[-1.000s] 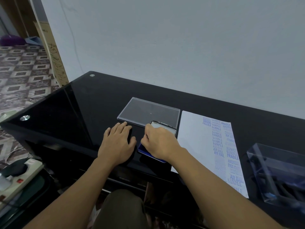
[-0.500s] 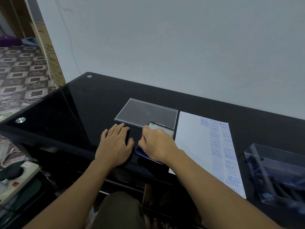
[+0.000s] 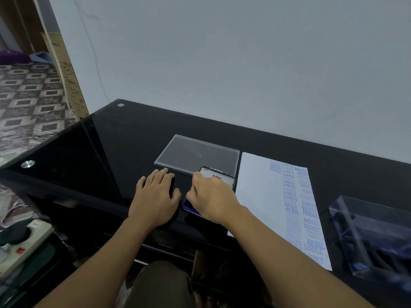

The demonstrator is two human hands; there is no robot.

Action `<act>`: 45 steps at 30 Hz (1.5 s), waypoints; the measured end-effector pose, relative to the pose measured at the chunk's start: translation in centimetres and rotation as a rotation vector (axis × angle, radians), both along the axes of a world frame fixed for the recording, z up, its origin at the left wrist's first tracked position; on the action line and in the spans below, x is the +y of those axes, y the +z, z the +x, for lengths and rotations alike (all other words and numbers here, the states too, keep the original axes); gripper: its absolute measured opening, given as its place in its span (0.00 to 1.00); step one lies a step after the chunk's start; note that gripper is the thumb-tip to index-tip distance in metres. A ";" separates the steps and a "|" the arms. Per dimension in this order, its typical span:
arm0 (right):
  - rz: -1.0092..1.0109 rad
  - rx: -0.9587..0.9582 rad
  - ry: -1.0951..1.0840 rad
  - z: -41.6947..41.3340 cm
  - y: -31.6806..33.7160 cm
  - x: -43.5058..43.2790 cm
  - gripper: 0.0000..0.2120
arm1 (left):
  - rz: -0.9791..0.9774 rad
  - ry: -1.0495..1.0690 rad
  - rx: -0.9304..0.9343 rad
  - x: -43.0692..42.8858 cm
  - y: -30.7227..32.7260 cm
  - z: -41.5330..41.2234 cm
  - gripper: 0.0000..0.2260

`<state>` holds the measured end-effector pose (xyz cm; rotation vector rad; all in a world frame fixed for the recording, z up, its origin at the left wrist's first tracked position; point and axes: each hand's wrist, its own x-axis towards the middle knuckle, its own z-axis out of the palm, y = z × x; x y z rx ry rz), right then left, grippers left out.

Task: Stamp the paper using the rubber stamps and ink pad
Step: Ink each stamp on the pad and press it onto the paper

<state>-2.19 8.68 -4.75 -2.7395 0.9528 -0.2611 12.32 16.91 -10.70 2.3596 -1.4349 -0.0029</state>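
The ink pad [image 3: 188,205] lies open near the table's front edge, a strip of its blue pad showing and its white-labelled lid [image 3: 216,175] raised behind. My right hand [image 3: 213,196] is over the pad with its fingers curled downward, as if gripping a rubber stamp that the hand hides. My left hand [image 3: 153,201] rests flat on the black table just left of the pad. The white paper [image 3: 258,192] lies to the right of the pad. Several blue stamped words run down its right half.
A flat clear plastic lid [image 3: 198,154] lies behind the ink pad. A clear plastic box [image 3: 373,236] holding dark stamps stands at the right, beyond the paper. The glossy black table [image 3: 106,152] ends at the wall behind and drops off at the left.
Both hands stay in the same places on the table and the ink pad. Only the camera view has shifted slightly.
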 end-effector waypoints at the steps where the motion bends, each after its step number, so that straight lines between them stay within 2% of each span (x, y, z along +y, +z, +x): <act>1: 0.002 -0.004 -0.001 0.0 0.0 0.1 0.08 | 0.001 0.000 0.000 0.0 0.0 0.0 0.23; 41: 0.017 -0.052 -0.032 -0.1 -0.1 0.5 0.09 | 0.057 -0.015 0.100 0.0 1.4 0.0 0.24; 45: 0.020 -0.068 -0.037 -0.1 -0.4 0.4 0.10 | -0.008 -0.025 0.134 -0.4 2.4 0.2 0.21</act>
